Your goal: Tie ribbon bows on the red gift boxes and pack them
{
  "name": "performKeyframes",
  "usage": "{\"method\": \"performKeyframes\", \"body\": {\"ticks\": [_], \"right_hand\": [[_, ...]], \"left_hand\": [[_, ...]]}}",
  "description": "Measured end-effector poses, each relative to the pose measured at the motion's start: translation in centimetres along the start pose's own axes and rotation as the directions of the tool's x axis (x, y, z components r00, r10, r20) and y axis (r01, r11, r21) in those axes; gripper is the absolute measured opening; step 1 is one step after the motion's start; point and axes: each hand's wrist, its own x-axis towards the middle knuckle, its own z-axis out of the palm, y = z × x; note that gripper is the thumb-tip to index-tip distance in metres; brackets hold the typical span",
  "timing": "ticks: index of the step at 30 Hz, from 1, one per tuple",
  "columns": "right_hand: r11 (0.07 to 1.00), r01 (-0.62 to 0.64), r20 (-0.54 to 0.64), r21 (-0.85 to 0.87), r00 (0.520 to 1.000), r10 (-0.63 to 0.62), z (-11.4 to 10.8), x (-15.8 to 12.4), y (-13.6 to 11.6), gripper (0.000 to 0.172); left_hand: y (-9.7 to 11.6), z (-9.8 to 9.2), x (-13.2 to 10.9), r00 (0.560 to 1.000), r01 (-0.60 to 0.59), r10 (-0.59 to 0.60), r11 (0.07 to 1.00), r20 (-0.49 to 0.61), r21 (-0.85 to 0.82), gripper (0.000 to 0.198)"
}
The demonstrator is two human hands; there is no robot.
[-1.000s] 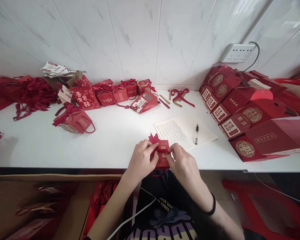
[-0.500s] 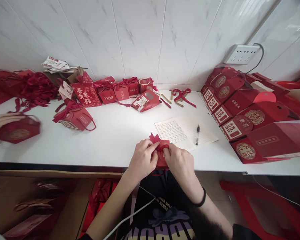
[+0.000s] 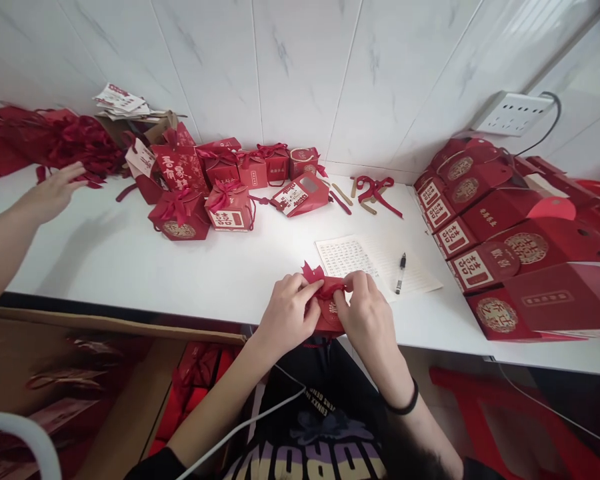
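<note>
At the table's front edge, close to my body, is a small red gift box (image 3: 329, 319) with gold print. A red ribbon (image 3: 312, 271) is tied on its top, one pointed tail sticking up. My left hand (image 3: 291, 308) is closed on the ribbon's left side, thumb and fingers pinching near the knot. On the other side my right hand (image 3: 367, 312) pinches the ribbon's right part between thumb and forefinger. The fingers partly cover the knot, so its exact form is hidden. Behind the box lies a handwritten sheet of paper (image 3: 347, 257).
A co-worker's hand (image 3: 55, 193) reaches in from the left near a heap of red ribbons (image 3: 83, 143). Finished-looking red boxes (image 3: 183, 217) stand along the wall. Larger red boxes (image 3: 495, 250) fill the right side. A pen (image 3: 401, 273) lies on the paper; a power strip (image 3: 515, 112) is on the wall.
My right hand has drawn slightly right and up with the ribbon. The co-worker's red box now stands beside another box at back left, and that hand is empty. The view has shifted a little.
</note>
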Motion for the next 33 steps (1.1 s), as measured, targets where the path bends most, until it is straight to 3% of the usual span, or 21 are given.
{"method": "performKeyframes", "body": {"ticks": [4, 9, 21, 28, 33], "right_hand": [[0.989, 0.004, -0.004, 0.150, 1.000, -0.003, 0.1, -0.1, 0.3, 0.010], [0.974, -0.071, 0.021, 0.217, 0.997, 0.068, 0.4, -0.4, 0.2, 0.008], [0.997, -0.023, 0.143, -0.077, 0.989, 0.034, -0.3, -0.7, 0.6, 0.023], [0.984, -0.022, 0.112, -0.176, 0.993, 0.042, -0.8, -0.9, 0.4, 0.013], [0.978, -0.025, 0.283, -0.205, 0.955, 0.084, -2.1, -1.3, 0.1, 0.020]], "left_hand": [[0.0, 0.0, 0.0, 1.000, 0.000, 0.000, 1.000, 0.001, -0.002, 0.031], [0.0, 0.1, 0.0, 1.000, -0.004, 0.004, 1.000, -0.015, -0.015, 0.032], [0.0, 0.0, 0.1, 1.000, 0.011, -0.011, 0.999, 0.002, -0.049, 0.034], [-0.1, 0.1, 0.0, 1.000, 0.018, -0.019, 0.996, -0.009, -0.088, 0.033], [0.0, -0.2, 0.1, 0.998, 0.063, -0.062, 0.985, 0.008, -0.163, 0.033]]}}
